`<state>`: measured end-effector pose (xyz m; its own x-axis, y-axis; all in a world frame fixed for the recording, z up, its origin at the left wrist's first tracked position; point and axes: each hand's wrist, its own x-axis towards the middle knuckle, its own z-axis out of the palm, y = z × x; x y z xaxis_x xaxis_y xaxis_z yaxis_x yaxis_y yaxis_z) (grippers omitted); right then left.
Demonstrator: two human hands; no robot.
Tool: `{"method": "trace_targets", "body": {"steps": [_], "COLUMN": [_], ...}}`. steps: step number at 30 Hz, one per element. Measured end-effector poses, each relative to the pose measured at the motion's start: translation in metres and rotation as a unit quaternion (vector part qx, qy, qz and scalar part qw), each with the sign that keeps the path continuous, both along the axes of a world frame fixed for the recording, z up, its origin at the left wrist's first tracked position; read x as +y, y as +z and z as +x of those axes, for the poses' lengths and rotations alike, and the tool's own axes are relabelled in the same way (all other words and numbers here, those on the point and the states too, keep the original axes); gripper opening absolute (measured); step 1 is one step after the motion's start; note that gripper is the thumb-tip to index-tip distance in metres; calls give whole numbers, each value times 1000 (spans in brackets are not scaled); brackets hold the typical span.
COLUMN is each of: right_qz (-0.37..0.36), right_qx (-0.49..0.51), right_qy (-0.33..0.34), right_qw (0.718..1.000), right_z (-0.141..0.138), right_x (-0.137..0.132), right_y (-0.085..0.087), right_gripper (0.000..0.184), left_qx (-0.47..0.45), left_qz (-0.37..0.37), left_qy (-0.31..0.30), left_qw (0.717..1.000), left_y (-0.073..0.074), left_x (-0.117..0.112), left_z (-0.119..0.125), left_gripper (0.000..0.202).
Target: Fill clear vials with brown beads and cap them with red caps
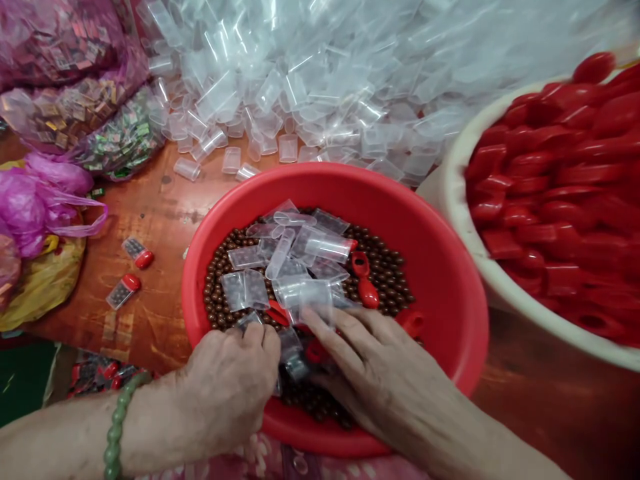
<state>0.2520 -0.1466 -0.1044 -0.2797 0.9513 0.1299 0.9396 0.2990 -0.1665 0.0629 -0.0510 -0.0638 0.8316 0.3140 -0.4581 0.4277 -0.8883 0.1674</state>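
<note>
A red basin (330, 175) holds small round brown balls (220, 300), with several clear plastic containers (280, 253) heaped on top. Over its near left side, my left hand (233, 373) is closed, fingers curled down around a clear container (253, 320) that shows only in part. My right hand (367, 357) reaches in from the right, its fingers stretched and apart against the pile of clear containers; its thumb is partly hidden and blurred. Red caps (369, 293) lie among the balls close to the right hand.
Loose clear containers (295, 87) cover the back of the table (165, 200). A white tub (457, 173) of red caps stands at right. Two filled red-capped containers (123, 292) lie at left, near bags (55, 113) of small packets. Below the left edge is a box of filled ones (103, 373).
</note>
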Motion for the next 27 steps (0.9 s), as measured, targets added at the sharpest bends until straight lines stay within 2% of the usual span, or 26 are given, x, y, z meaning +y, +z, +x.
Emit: {"method": "trace_targets", "body": {"steps": [3, 5, 8, 10, 14, 17, 19, 20, 22, 25, 27], "right_qz": [32, 40, 49, 42, 44, 85, 71, 43, -62, -105, -97], "right_qx": [22, 50, 84, 75, 12, -6, 26, 65, 103, 83, 78], "right_qy": [18, 3, -28, -36, -79, -106, -67, -17, 52, 73, 67], "right_qw": [999, 998, 995, 996, 996, 991, 995, 997, 991, 988, 990], "right_z": [7, 16, 35, 46, 56, 44, 29, 21, 7, -3, -3], "right_x": [7, 18, 43, 62, 87, 75, 56, 45, 27, 16, 17], "right_y": [5, 10, 13, 11, 16, 30, 36, 36, 30, 15, 8], "right_gripper": [28, 19, 15, 19, 37, 39, 31, 26, 27, 32, 23], "left_qx": [7, -12, -56, -67, -73, -104, -132, -148, -180, -189, -164], "left_qz": [-35, -51, -62, -54, -5, 72, 142, 161, 130, 26, 10], "left_qy": [15, 38, 54, 65, 95, 116, 126, 116, 53, -61, -101], "left_qw": [999, 998, 995, 994, 993, 985, 973, 969, 973, 980, 981], "left_y": [5, 11, 18, 19, 13, 10, 9, 9, 7, -4, -14], "left_x": [10, 23, 45, 59, 75, 77, 73, 70, 63, 51, 45], "left_z": [2, 6, 15, 22, 35, 37, 33, 30, 25, 22, 25], "left_gripper": [11, 9, 15, 21, 27, 38, 46, 44, 32, 18, 19]}}
